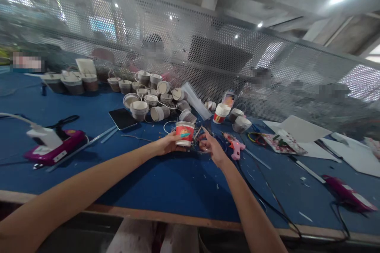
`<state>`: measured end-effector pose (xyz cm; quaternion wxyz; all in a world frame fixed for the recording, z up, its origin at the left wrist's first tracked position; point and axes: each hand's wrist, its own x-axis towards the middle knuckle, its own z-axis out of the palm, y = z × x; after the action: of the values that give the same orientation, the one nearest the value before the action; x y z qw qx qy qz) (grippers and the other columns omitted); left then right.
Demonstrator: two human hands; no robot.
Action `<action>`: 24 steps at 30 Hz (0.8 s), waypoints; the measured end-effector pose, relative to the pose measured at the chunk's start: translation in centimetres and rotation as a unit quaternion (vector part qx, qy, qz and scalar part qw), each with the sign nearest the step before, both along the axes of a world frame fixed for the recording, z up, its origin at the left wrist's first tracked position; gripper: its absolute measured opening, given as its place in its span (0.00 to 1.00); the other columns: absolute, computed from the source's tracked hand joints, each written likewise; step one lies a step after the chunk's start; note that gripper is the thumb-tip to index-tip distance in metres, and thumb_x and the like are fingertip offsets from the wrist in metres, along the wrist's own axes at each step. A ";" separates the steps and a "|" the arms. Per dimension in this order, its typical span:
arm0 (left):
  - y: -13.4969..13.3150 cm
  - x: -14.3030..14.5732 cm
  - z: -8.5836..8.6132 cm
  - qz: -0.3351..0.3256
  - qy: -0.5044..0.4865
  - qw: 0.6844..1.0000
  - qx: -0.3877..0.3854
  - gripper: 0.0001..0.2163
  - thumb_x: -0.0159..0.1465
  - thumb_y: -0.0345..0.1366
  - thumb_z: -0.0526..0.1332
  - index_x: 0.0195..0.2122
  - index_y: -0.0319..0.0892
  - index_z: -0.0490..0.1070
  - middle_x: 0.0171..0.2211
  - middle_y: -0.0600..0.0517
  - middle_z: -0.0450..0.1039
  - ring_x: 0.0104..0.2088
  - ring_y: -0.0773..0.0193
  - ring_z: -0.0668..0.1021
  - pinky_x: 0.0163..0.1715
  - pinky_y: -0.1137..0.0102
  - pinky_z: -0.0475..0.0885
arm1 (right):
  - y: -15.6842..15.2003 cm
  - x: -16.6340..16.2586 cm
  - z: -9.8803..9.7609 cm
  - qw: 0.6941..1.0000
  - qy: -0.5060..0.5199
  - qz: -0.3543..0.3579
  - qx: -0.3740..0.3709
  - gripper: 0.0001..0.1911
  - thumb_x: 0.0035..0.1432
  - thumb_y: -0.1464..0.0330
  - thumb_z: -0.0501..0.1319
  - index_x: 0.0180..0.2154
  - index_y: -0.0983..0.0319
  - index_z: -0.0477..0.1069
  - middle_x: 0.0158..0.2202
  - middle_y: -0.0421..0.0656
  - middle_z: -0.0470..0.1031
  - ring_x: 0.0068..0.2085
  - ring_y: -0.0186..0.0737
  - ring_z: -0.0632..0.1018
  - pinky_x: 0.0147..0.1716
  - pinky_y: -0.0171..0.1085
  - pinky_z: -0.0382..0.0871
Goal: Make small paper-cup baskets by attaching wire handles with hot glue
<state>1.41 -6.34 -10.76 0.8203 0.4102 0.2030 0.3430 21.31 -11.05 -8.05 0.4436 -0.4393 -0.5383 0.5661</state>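
A red and white paper cup (184,133) is upright in my left hand (168,143), whose fingers are wrapped round its left side and base. Just to the right of the cup, my right hand (212,148) has its fingers bent and apart, with nothing clear between them. Thin twigs or strings (199,131) lie in the gap between cup and right hand; whether a finger touches them I cannot tell. A pink hot glue gun (236,148) rests on the blue table just right of my right hand.
Several small wrapped buckets (139,110) with handles are piled behind the cup. A stack of paper cups (221,113) stands at the back. A black phone (122,119), purple power strips (63,148), cables and white sheets (307,130) lie about. A perforated metal screen (166,19) borders the table.
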 end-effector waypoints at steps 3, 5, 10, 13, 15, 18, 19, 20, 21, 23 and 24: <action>0.1 0.1 -0.1 0.033 0.016 0.999 -0.009 0.22 0.46 0.40 0.70 0.40 0.38 0.68 0.33 0.48 0.75 0.34 0.59 0.78 0.34 0.66 0.72 | -0.4 0.7 0.5 0.994 -0.012 0.098 -0.035 0.27 0.51 0.44 0.54 0.22 0.61 0.67 0.12 0.32 0.50 0.16 0.27 0.51 0.20 0.33 0.51; 0.2 0.1 -0.2 0.046 0.023 0.999 -0.007 0.22 0.47 0.41 0.70 0.40 0.39 0.67 0.32 0.48 0.75 0.33 0.60 0.78 0.32 0.66 0.73 | -0.7 0.9 0.8 0.990 -0.005 0.137 -0.017 0.25 0.51 0.47 0.57 0.20 0.62 0.69 0.14 0.34 0.54 0.17 0.28 0.54 0.20 0.33 0.51; 0.1 0.2 -0.3 0.033 0.038 0.998 0.042 0.26 0.43 0.43 0.72 0.40 0.38 0.67 0.32 0.47 0.75 0.30 0.61 0.77 0.27 0.68 0.73 | -0.9 0.7 1.4 0.982 0.122 0.057 0.132 0.21 0.52 0.55 0.61 0.16 0.61 0.66 0.17 0.39 0.60 0.26 0.34 0.62 0.28 0.36 0.57; -0.1 0.3 -0.2 0.031 0.050 0.996 0.072 0.26 0.43 0.42 0.72 0.41 0.37 0.68 0.32 0.46 0.75 0.30 0.61 0.77 0.27 0.69 0.73 | -0.7 0.7 1.5 0.975 0.157 0.007 0.157 0.20 0.55 0.57 0.59 0.17 0.60 0.67 0.16 0.39 0.59 0.26 0.35 0.63 0.31 0.37 0.60; -0.2 0.4 -0.2 0.029 0.054 0.995 0.081 0.28 0.42 0.42 0.72 0.42 0.36 0.68 0.33 0.46 0.75 0.30 0.61 0.77 0.27 0.68 0.73 | -0.5 0.9 1.4 0.975 0.164 -0.017 0.148 0.19 0.54 0.57 0.60 0.17 0.60 0.68 0.16 0.39 0.59 0.26 0.34 0.62 0.31 0.36 0.62; -0.3 0.4 -0.1 0.033 0.057 0.995 0.078 0.28 0.42 0.41 0.72 0.42 0.36 0.67 0.32 0.47 0.75 0.30 0.61 0.77 0.26 0.68 0.73 | -0.3 1.1 1.3 0.976 0.175 -0.050 0.119 0.18 0.52 0.58 0.62 0.17 0.60 0.68 0.19 0.39 0.60 0.27 0.33 0.63 0.31 0.35 0.65; -0.3 0.4 -0.1 0.034 0.057 0.995 0.075 0.28 0.41 0.41 0.72 0.42 0.36 0.68 0.32 0.47 0.75 0.30 0.61 0.77 0.26 0.68 0.73 | -0.2 1.2 1.3 0.977 0.175 -0.057 0.108 0.18 0.52 0.58 0.62 0.17 0.60 0.67 0.20 0.39 0.61 0.27 0.33 0.64 0.31 0.35 0.65; -0.3 0.4 -0.1 0.034 0.055 0.995 0.072 0.28 0.41 0.41 0.73 0.42 0.36 0.68 0.32 0.47 0.75 0.30 0.61 0.77 0.26 0.68 0.73 | -0.2 1.2 1.3 0.978 0.174 -0.062 0.098 0.18 0.52 0.58 0.62 0.17 0.60 0.67 0.21 0.39 0.61 0.27 0.33 0.64 0.30 0.35 0.66; -0.3 0.4 -0.1 0.032 0.051 0.996 0.070 0.28 0.41 0.41 0.73 0.41 0.36 0.68 0.31 0.47 0.75 0.29 0.61 0.77 0.26 0.68 0.73 | -0.2 1.3 1.3 0.979 0.172 -0.065 0.090 0.17 0.51 0.58 0.62 0.17 0.60 0.67 0.20 0.39 0.61 0.26 0.33 0.64 0.30 0.35 0.67; -0.4 0.4 0.0 0.030 0.041 0.997 0.067 0.28 0.41 0.40 0.73 0.41 0.36 0.68 0.32 0.47 0.75 0.29 0.62 0.77 0.27 0.68 0.74 | -0.1 1.3 1.2 0.979 0.172 -0.073 0.080 0.16 0.51 0.59 0.62 0.18 0.60 0.67 0.20 0.38 0.61 0.25 0.32 0.64 0.29 0.34 0.67; -0.4 0.4 0.0 0.029 0.036 0.997 0.064 0.28 0.41 0.40 0.73 0.41 0.36 0.68 0.32 0.47 0.76 0.30 0.61 0.78 0.27 0.68 0.74 | 0.0 1.3 1.1 0.979 0.174 -0.076 0.075 0.16 0.50 0.59 0.63 0.18 0.60 0.67 0.20 0.38 0.61 0.24 0.31 0.64 0.29 0.33 0.67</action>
<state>1.78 -6.73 -10.75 0.7741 0.4679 0.2222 0.3639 22.61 -11.09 -6.91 0.6043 -0.3386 -0.4588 0.5565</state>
